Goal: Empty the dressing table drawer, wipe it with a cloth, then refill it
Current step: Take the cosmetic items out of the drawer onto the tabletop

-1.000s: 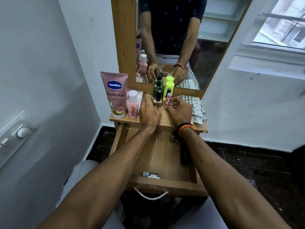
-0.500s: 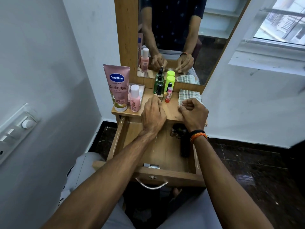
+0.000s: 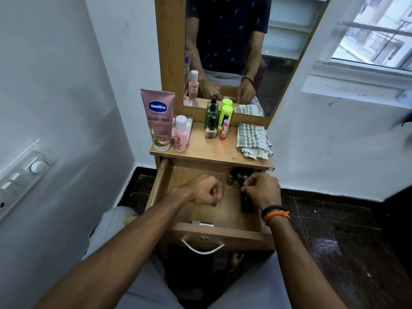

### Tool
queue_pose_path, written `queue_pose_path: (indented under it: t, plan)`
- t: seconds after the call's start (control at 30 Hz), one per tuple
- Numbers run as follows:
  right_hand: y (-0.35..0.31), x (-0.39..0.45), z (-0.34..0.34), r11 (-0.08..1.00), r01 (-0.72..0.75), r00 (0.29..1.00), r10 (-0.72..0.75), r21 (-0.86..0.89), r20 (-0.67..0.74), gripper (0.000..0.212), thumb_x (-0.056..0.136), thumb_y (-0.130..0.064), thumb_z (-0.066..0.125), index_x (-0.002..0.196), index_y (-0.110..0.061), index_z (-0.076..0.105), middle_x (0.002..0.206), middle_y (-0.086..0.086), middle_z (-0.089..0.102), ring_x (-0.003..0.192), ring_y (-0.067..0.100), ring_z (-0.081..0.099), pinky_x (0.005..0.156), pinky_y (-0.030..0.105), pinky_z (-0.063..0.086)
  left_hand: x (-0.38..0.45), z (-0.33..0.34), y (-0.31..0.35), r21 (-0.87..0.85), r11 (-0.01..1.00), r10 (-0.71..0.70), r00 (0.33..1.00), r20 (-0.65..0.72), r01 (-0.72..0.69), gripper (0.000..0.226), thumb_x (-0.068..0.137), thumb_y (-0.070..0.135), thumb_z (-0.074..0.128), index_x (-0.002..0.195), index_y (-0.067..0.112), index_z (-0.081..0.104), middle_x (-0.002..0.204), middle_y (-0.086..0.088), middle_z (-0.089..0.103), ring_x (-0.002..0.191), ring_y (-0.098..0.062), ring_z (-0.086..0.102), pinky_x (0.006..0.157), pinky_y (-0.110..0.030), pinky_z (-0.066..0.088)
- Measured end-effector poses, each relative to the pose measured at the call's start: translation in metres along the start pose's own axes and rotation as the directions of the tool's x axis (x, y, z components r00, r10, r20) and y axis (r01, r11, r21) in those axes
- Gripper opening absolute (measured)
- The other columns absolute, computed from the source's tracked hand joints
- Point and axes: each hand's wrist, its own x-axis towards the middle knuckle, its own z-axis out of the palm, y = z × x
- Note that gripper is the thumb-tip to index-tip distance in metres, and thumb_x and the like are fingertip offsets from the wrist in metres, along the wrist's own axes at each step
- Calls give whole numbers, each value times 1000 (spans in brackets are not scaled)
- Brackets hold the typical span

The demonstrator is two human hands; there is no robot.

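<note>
Nearest the viewer, the drawer (image 3: 207,236) stands pulled out, small pale items (image 3: 202,223) lying against its front wall. Above its floor the left hand (image 3: 206,190) is loosely fisted, apparently holding nothing; the right hand (image 3: 263,189) curls at dark objects (image 3: 239,178) in the far right corner, though whether it grips one cannot be told. Beyond, on the tabletop (image 3: 211,150), stand a pink tube (image 3: 158,121) and bottles (image 3: 215,121) beside the checked cloth (image 3: 253,137). Emptying seems well advanced; wiping and refilling remain. The dark objects' identity stays unclear.
</note>
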Motion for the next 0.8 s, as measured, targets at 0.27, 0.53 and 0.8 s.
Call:
queue_pose_path:
  t: [0.27,0.53,0.8]
  plan:
    - [-10,-18,21,941,11,998,12,-338,67,15,89,-7,57,100,-2,66,98,18,65,95,38,64,78,39,55,-12,15,-12,49,995,-101,954,283,91,19,81,10,76,98,13,69,83,7,65,74,-7,59,65,-24,46]
    - [-15,-9,31,925,-7,992,54,-379,112,21,92,-7,57,111,-2,64,108,19,63,104,36,62,85,42,55,-16,10,-8,117,988,-134,929,344,99,18,82,6,72,100,11,71,89,4,68,78,-6,60,66,-22,46]
    - [-12,-13,40,952,18,971,56,-304,233,23,86,-28,69,96,-7,67,93,11,68,88,28,66,78,36,58,-27,6,-15,154,978,-184,928,323,140,15,81,15,73,95,12,69,85,2,66,80,-14,60,66,-30,47]
